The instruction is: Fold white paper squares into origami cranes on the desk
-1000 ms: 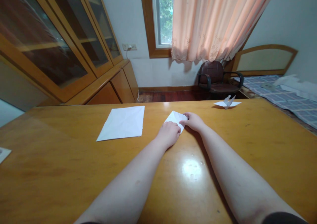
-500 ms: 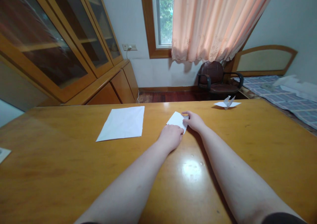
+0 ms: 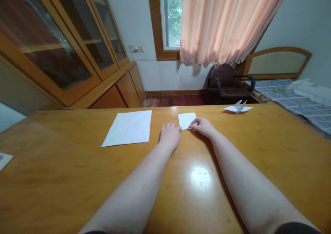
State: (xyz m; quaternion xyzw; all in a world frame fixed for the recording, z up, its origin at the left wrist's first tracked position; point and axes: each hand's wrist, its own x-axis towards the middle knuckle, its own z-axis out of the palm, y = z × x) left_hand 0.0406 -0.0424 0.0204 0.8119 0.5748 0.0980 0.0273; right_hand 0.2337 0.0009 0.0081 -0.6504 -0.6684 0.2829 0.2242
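Observation:
A small folded white paper (image 3: 186, 119) lies flat on the wooden table (image 3: 77, 178), far from me. My right hand (image 3: 203, 126) rests on the paper's near right corner, fingers curled and pinching that edge. My left hand (image 3: 170, 136) lies on the table just left of the paper, fingers stretched forward, its fingertips close to the paper's left edge, holding nothing.
A larger creased white sheet (image 3: 128, 128) lies to the left. A finished paper crane (image 3: 238, 107) stands at the table's far right. Another paper corner (image 3: 3, 159) shows at the left edge. Beyond the table are a dark armchair (image 3: 226, 82), a cabinet and a bed.
The small paper turned from a diamond to a square lying flat. My left hand came off it and slid left onto the table; my right hand stayed at its right corner.

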